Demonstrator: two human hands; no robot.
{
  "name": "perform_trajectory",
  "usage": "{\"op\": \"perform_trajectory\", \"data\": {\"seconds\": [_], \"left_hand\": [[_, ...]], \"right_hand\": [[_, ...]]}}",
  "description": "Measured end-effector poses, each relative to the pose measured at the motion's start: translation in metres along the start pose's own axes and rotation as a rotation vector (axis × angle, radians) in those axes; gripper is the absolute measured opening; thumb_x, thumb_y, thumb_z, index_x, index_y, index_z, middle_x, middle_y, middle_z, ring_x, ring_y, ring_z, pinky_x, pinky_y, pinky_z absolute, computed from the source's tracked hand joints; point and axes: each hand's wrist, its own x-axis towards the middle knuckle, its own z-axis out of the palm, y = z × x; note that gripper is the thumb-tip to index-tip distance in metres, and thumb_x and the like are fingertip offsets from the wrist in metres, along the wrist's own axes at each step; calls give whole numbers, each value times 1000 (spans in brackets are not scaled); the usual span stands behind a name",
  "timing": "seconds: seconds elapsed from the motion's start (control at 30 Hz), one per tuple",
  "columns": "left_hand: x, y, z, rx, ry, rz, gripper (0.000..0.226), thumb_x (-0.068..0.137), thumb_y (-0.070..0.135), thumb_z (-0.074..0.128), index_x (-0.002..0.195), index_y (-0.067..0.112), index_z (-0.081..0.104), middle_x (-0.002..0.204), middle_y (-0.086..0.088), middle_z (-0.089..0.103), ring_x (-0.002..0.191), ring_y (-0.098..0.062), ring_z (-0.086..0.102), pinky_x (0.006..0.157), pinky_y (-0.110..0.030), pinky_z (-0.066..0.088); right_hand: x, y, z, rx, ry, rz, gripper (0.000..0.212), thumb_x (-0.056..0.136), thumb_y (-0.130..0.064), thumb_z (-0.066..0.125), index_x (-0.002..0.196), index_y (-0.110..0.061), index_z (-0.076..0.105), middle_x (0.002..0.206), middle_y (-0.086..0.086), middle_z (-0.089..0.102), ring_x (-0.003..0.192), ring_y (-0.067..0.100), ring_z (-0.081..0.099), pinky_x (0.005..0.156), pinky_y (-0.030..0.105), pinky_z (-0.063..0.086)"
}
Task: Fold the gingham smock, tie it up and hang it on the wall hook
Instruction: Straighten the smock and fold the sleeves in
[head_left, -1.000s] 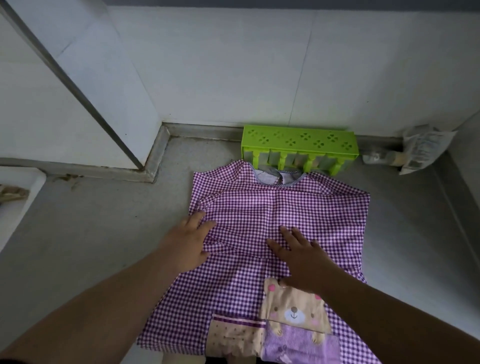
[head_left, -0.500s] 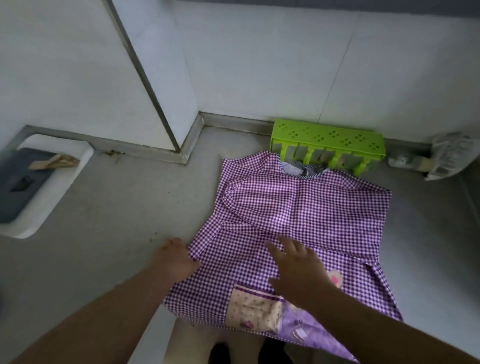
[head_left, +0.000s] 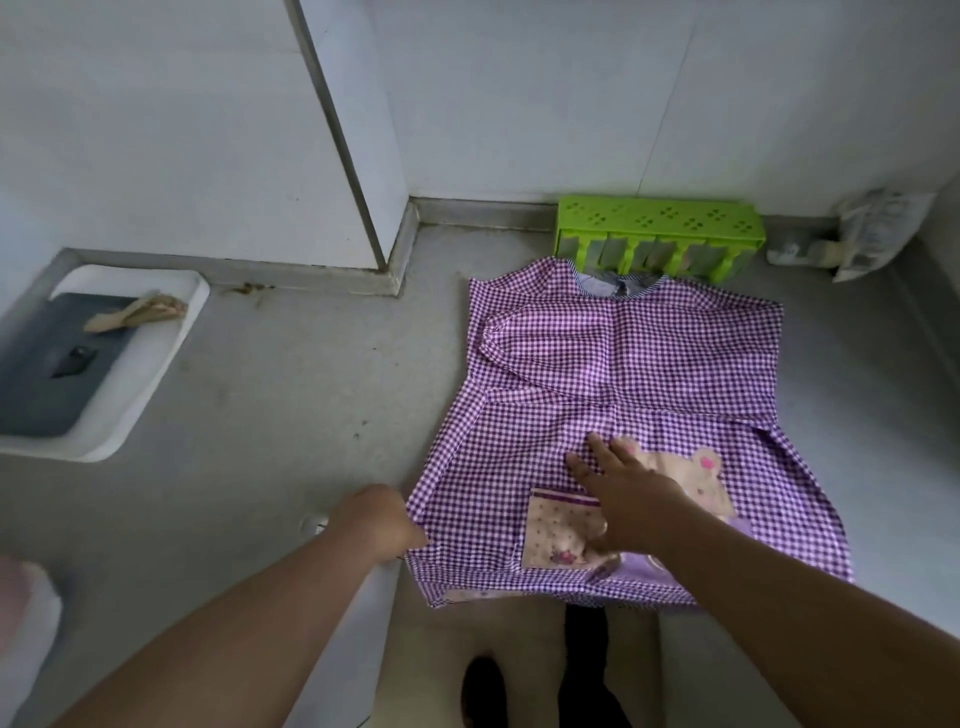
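Purple and white gingham cloth smock (head_left: 613, 364) lies flat on the grey floor (head_left: 291, 405), its neck just beside the bright green plastic rack (head_left: 660, 223) by the wall. The left hand (head_left: 376, 522) pinches the smock's left side edge near the hem. The right hand (head_left: 623, 493) rests flat on the bear picture, fingers straight. It looks soft, thin and light, so it should bend easily. The edges and corners seem the best places to hold.

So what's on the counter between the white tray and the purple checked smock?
Nothing: in the head view, bare grey counter separates white tray from smock.
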Motion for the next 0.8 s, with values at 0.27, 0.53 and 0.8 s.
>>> {"op": "perform_trajectory", "data": {"seconds": [0.27,0.53,0.8], "left_hand": [[-20,-8,12,-402,83,65,52,112,47,32,152,16,45,148,-8,57,130,-29,59,102,-37,48],[-23,2,10,-582,-296,60,97,78,48,86,158,31,34,153,-2,53,135,-28,55,113,-47,46],[-20,8,13,-411,-155,110,20,85,8,56,87,17,74,95,-10,77,89,-31,74,83,-42,61]], "right_hand": [[4,-1,-13,54,-28,33,132,69,-78,73,161,-39,-13,169,1,-22,157,35,-10,115,62,36],[-45,13,12,704,321,399,76,89,-43,70,155,-38,33,160,1,29,138,32,44,109,50,46],[-135,50,85,1636,212,1128,14,97,-21,64,96,-6,64,78,11,54,61,22,50,57,31,46]]}}
